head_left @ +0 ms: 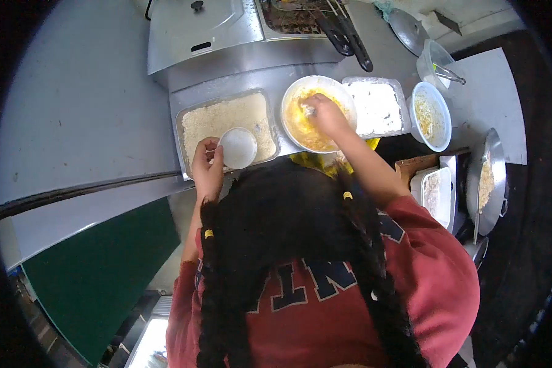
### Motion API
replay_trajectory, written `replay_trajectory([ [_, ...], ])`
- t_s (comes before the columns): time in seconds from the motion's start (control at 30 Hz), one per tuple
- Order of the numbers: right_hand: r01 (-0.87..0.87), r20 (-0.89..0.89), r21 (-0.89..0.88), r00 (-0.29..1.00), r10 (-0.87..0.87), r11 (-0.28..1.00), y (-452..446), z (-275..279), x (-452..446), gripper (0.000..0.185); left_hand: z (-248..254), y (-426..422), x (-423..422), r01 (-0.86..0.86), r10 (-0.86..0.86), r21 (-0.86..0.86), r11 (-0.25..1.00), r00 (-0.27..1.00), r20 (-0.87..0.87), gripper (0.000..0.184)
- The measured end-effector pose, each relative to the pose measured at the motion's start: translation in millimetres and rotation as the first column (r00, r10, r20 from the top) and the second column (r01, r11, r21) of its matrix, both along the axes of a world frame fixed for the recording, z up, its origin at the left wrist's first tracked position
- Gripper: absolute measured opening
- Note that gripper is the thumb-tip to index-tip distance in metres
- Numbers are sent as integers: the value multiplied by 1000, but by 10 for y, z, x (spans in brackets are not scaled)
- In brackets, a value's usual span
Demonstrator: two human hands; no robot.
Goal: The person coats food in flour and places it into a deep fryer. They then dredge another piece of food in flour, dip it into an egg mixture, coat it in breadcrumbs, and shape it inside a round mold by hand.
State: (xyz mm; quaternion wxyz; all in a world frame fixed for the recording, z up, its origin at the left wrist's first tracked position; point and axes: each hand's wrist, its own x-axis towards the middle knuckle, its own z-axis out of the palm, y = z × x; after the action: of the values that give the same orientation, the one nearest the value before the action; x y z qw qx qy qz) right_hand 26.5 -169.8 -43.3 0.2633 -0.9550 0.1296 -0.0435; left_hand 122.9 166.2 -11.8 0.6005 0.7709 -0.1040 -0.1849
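My left hand [208, 167] grips the edge of a small round white bowl [238, 148], holding it over the near side of a metal tray [275, 132]. Pale breadcrumb-like crumbs [221, 116] fill that tray. My right hand [325, 115] reaches into a white bowl [286, 110] of yellow, egg-like liquid [313, 136]. Its fingers are closed around a whitish piece [310, 111], whose kind I cannot make out. Right beside this bowl lies a metal tray with a white powdery layer [377, 107].
Behind the trays stands a stainless steel fryer-like unit [221, 52] with black-handled baskets [352, 46]. On the right are a bowl of shredded food [428, 118], a clear bowl with tongs [435, 61], a white container [432, 193] and a wok with crumbly food [487, 184].
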Motion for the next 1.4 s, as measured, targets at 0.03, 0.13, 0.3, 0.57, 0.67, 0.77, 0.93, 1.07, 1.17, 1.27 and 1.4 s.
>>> replay_trajectory([
  [0.03, 17, 18, -41, 1000, -17, 999, -49, 19, -20, 42, -10, 9, -11, -2, 2, -26, 1000, 1000, -10, 19],
  [0.13, 56, 56, -188, 997, -46, 981, -44, 133, -72, 42, -37, 24, -33, -10, 10, -21, 1000, 1000, -5, 18],
  [0.3, -201, -428, 67, 879, 210, 977, 39, 663, -192, 46, -21, 30, -31, -10, 10, 3, 1000, 1000, -2, 19],
  [0.57, 52, 30, -18, 998, -51, 999, -53, 55, -91, 41, -55, -7, -59, 27, -25, -48, 998, 999, 46, 19],
  [0.67, -12, -111, -181, 994, -9, 983, 61, -26, -100, 42, -61, 1, -68, 42, -41, -48, 998, 999, 20, 19],
  [0.77, -8, -216, -68, 976, -7, 998, -77, 24, -37, 45, -75, 10, -80, 36, -35, -52, 998, 999, 28, 18],
  [0.93, 27, -254, 466, 962, 104, 885, -243, 628, -11, 57, -69, 27, -99, 13, -12, -26, 1000, 1000, 20, 18],
  [1.07, 79, -353, 35, 933, -62, 996, -335, 492, -89, 56, -99, 42, -112, 0, 1, -22, 1000, 999, 45, 18],
  [1.17, 17, -154, 10, 988, -15, 1000, -217, 201, -40, 55, -99, 46, -133, 6, -4, -43, 999, 999, 35, 18],
  [1.27, -3, 26, -36, 1000, 3, 999, 49, -22, 26, 56, -57, 30, -145, 5, -4, -23, 1000, 1000, 23, 18],
  [1.4, -53, 21, -63, 998, 54, 997, 224, -39, 63, 46, -69, 6, -159, 26, -23, -53, 998, 999, 42, 18],
])
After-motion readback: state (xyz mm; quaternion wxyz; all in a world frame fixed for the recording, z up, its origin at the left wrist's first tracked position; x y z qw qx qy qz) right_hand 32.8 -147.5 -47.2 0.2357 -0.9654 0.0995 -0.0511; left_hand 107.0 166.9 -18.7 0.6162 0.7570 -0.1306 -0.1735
